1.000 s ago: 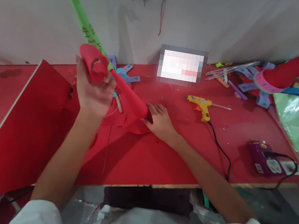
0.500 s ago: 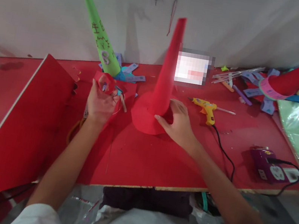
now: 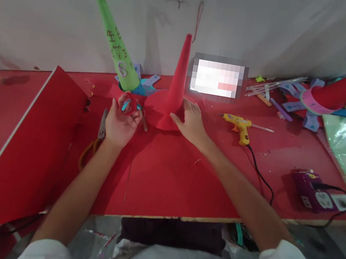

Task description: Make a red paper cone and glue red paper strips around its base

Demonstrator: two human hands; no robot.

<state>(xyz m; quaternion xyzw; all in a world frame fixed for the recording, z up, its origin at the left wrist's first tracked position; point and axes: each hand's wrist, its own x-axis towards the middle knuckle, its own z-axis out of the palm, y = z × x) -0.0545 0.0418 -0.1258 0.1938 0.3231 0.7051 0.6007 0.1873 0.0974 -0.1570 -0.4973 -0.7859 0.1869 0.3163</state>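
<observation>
A tall red paper cone (image 3: pixel 180 73) rises from a round red brim (image 3: pixel 156 109) on the table. My right hand (image 3: pixel 190 121) is closed round the cone's base, thumb in front and fingers at its right side. My left hand (image 3: pixel 122 125) is turned palm up, with its fingers curled round a small red paper ring (image 3: pixel 133 104). Blue bits show through the ring; whether they belong to it, I cannot tell. Close behind that hand leans a green cone (image 3: pixel 120 50) with dark writing and a fuzzy star on top. Scissors (image 3: pixel 103 124) lie partly under my left forearm.
A yellow glue gun (image 3: pixel 241 125) with a black cord lies to the right. Beyond it sits a purple power socket box (image 3: pixel 310 192). An upright red board (image 3: pixel 23 149) divides the table at left. Another red cone hat (image 3: pixel 335 92) lies at far right among paper strips.
My right hand has shifted the red cone and brim left and farther from me. My left hand has moved slightly right and nearer, keeping the red ring.
</observation>
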